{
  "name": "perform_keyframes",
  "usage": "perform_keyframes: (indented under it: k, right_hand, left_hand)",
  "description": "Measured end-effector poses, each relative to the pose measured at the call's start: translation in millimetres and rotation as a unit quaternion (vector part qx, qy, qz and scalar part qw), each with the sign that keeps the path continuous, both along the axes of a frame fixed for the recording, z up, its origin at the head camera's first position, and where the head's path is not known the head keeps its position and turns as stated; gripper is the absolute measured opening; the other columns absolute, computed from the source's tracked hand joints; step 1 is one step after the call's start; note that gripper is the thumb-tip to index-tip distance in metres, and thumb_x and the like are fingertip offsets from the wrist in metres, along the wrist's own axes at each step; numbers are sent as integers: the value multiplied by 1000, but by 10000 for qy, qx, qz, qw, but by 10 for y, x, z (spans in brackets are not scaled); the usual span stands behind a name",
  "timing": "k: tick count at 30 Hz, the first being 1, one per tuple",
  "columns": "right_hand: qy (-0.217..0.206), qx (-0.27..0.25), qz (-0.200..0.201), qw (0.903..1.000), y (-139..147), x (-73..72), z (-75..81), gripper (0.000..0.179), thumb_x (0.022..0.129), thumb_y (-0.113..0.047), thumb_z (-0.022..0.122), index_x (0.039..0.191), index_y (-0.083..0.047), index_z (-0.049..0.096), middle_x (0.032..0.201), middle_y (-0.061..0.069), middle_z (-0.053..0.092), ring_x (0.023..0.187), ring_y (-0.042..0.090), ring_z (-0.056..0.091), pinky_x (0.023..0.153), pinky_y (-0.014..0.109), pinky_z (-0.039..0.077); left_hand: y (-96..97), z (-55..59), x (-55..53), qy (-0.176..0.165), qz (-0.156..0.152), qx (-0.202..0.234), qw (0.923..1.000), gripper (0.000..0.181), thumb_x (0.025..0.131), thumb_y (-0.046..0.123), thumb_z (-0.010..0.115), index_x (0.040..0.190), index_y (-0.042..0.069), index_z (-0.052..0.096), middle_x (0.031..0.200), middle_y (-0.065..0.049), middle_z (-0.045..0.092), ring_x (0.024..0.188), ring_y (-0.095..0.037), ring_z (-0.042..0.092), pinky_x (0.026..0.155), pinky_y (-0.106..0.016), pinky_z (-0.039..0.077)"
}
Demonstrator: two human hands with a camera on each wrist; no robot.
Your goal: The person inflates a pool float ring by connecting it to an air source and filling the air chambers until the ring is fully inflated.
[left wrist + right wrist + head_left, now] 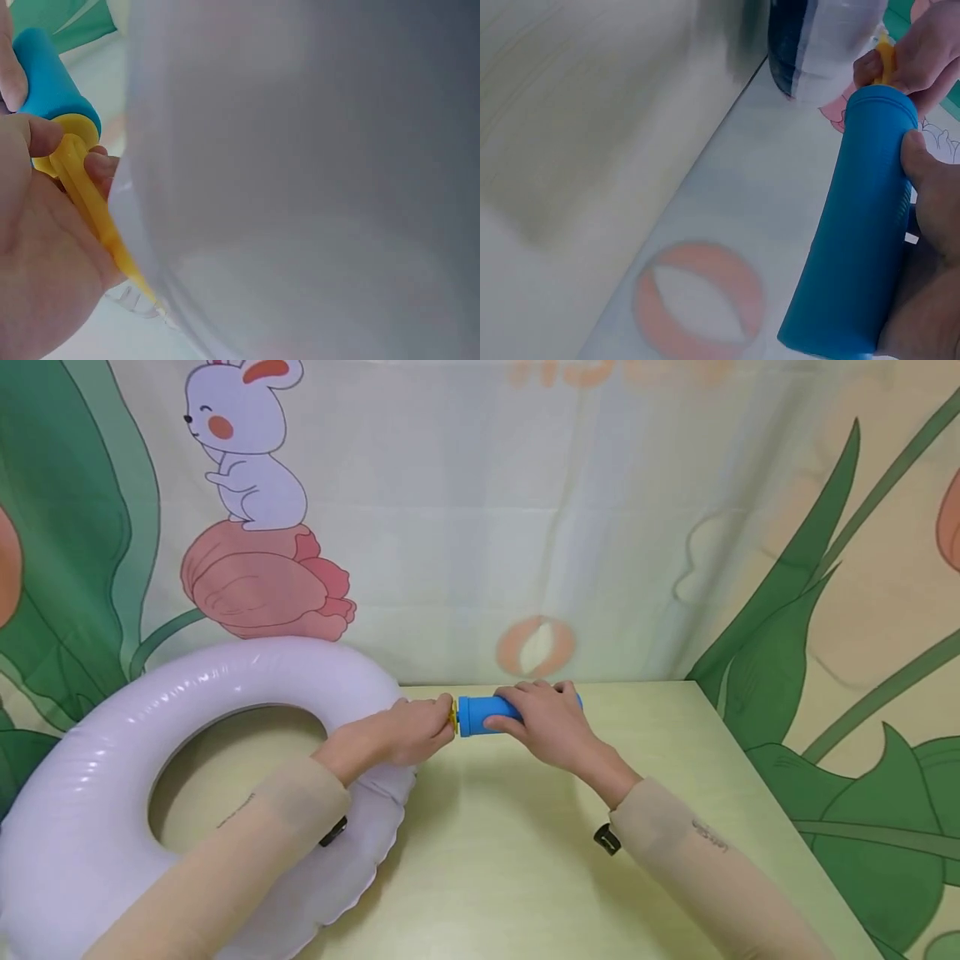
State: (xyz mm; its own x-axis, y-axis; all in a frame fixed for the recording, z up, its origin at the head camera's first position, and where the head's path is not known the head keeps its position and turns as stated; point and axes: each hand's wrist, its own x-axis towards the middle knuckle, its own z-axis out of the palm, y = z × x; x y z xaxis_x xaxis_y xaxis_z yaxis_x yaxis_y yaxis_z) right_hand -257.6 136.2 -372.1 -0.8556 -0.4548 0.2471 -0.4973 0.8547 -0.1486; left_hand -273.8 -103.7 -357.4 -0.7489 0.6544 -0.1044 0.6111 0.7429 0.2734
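Note:
A blue cylinder, which looks like a hand air pump [480, 717], is held level above the table between both hands. My right hand [551, 722] grips its body, with the thumb along the near side. At the pump's left end, my left hand [420, 731] pinches a yellow stem [91, 201] that joins the blue barrel. The stem runs across the left palm, and its far end is hidden by the white inflatable ring [82, 793] in the left wrist view. In the right wrist view the whole length of the pump [855, 217] shows, tilted.
The puffed-up swim ring fills the left side of the pale table [510, 860], close under the left forearm. A printed cloth [465, 527] with a rabbit and flowers hangs behind the table's back edge.

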Motion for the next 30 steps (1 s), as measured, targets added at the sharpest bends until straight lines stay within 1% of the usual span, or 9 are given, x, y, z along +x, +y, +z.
perform_keyframes:
  k: [3, 5, 7, 13, 18, 21, 23, 26, 30]
  right_hand:
    - [-2, 33, 35, 10000, 23, -16, 36, 53, 100, -54, 59, 135, -15, 64, 121, 4, 68, 107, 24, 59, 90, 51, 36]
    - [-41, 17, 62, 10000, 89, -36, 66, 55, 99, -55, 59, 136, -14, 64, 123, 4, 67, 108, 23, 59, 91, 51, 36]
    - [-73, -26, 95, 9999, 195, -64, 89, 55, 99, -54, 60, 136, -14, 64, 125, 5, 67, 111, 22, 58, 93, 52, 35]
    - [-302, -200, 109, 9993, 666, -116, 67, 57, 98, -55, 62, 139, -15, 63, 130, 6, 66, 119, 24, 57, 97, 53, 33]
    - [-451, -388, 38, 9982, 1067, -118, 49, 56, 98, -51, 65, 139, -13, 62, 130, 9, 66, 117, 28, 58, 96, 53, 33]
    - [-468, -477, 17, 9978, 1233, -122, 70, 53, 99, -47, 66, 138, -12, 62, 129, 10, 66, 115, 29, 58, 96, 55, 33]
    - [-413, -480, 12, 9980, 1280, -136, 99, 52, 99, -46, 66, 138, -11, 62, 129, 11, 66, 115, 30, 58, 97, 56, 32]
    - [-281, -402, 33, 9988, 1246, -151, 137, 54, 99, -45, 66, 138, -9, 62, 129, 13, 65, 118, 32, 58, 98, 59, 30]
    - [-196, -232, 8, 9995, 1083, -139, 87, 56, 99, -45, 66, 139, -7, 62, 129, 14, 66, 118, 33, 58, 95, 58, 31]
  left_hand:
    - [-22, 39, -3, -85, 126, 22, 9999, 17, 103, 22, 39, 103, 6, 46, 78, -5, 48, 71, -21, 51, 73, -39, 39]
    - [-47, 69, -9, -132, 169, 115, 9997, 17, 102, 23, 40, 100, 7, 46, 78, -5, 46, 69, -21, 49, 70, -36, 39]
    - [-72, 71, -26, -193, 226, 230, 9993, 16, 101, 23, 41, 99, 8, 46, 77, -4, 45, 69, -20, 47, 69, -35, 38]
    - [-133, 26, -47, -393, 259, 388, 9981, 15, 100, 23, 40, 96, 9, 46, 76, -3, 42, 68, -18, 43, 68, -33, 36]
    - [-152, 24, -63, -522, 300, 389, 9974, 17, 100, 25, 40, 98, 9, 46, 77, -3, 43, 68, -17, 42, 68, -33, 36]
    - [-155, 28, -77, -604, 347, 377, 9969, 18, 101, 26, 40, 99, 9, 46, 77, -3, 43, 68, -18, 43, 67, -34, 36]
    - [-151, 24, -87, -596, 342, 389, 9969, 18, 102, 26, 39, 100, 10, 46, 78, -3, 43, 68, -18, 43, 67, -34, 36]
    - [-130, 14, -90, -546, 270, 414, 9973, 17, 103, 24, 38, 100, 9, 44, 77, -3, 43, 67, -18, 43, 67, -33, 36]
    - [-97, -17, -84, -373, 65, 312, 9988, 14, 102, 21, 37, 98, 8, 43, 76, -2, 43, 66, -17, 42, 67, -33, 36]
